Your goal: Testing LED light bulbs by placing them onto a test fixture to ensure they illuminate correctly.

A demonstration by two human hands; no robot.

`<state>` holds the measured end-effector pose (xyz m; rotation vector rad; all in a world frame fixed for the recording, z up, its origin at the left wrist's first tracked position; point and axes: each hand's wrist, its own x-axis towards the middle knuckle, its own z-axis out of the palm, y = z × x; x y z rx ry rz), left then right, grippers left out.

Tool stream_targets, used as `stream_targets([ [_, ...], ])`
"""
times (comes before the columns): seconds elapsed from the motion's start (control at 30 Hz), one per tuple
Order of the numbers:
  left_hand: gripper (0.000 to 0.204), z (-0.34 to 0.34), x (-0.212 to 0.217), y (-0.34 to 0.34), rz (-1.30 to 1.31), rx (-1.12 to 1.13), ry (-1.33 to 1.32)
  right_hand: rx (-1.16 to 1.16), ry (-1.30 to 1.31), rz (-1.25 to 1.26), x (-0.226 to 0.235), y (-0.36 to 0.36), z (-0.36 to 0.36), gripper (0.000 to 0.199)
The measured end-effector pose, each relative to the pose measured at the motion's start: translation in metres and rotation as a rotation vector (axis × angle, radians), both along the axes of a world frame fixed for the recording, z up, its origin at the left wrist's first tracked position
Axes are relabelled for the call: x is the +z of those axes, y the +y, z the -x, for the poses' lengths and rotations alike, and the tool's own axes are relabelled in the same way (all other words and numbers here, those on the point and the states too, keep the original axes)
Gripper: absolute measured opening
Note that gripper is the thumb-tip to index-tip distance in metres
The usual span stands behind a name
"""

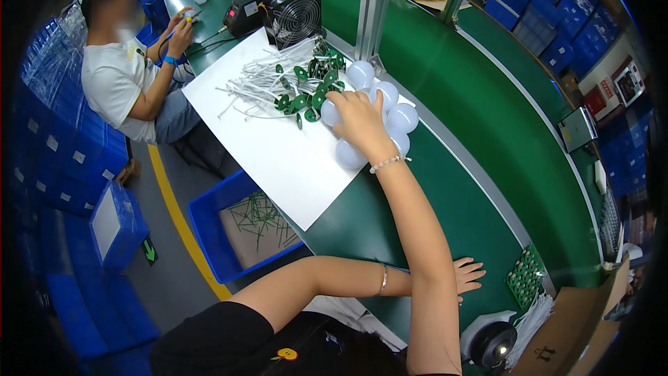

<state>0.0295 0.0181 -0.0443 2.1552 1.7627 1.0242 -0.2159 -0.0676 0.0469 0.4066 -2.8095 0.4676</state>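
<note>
My right hand (pixel 358 122) reaches over a cluster of smooth white bulb globes (pixel 401 118) on the table. Its thumb and forefinger curve around a white globe (pixel 330 113) at the left of the cluster, and the other fingers spread over the neighbouring ones. The palm side is hidden. My left arm crosses under the right, and my left hand (pixel 470 276) lies flat on the green tabletop (pixel 362 237), fingers apart, holding nothing. Just beyond the globes lies a heap of round green circuit boards (pixel 299 102) with white wires (pixel 257 76), on a white sheet (pixel 278 174).
A black fan (pixel 295 18) stands behind the wires, beside a metal post (pixel 376 7). A blue bin (pixel 209 237) with green strips sits below the table's left edge. Near my left hand are a green perforated panel (pixel 525 278) and a cardboard box (pixel 584 327). A co-worker (pixel 122 69) sits at far left.
</note>
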Motion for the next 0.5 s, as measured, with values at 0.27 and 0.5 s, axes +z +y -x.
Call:
stream_targets([
  [0.27, 0.056, -0.003, -0.005, 0.001, -0.022, 0.013, 0.025, -0.036, 0.003, -0.056, 0.003, -0.003, 0.004, 0.049],
  [0.5, 0.054, -0.004, -0.021, 0.007, -0.138, 0.027, 0.043, 0.007, 0.363, 0.062, 0.009, 0.009, -0.035, 0.048],
])
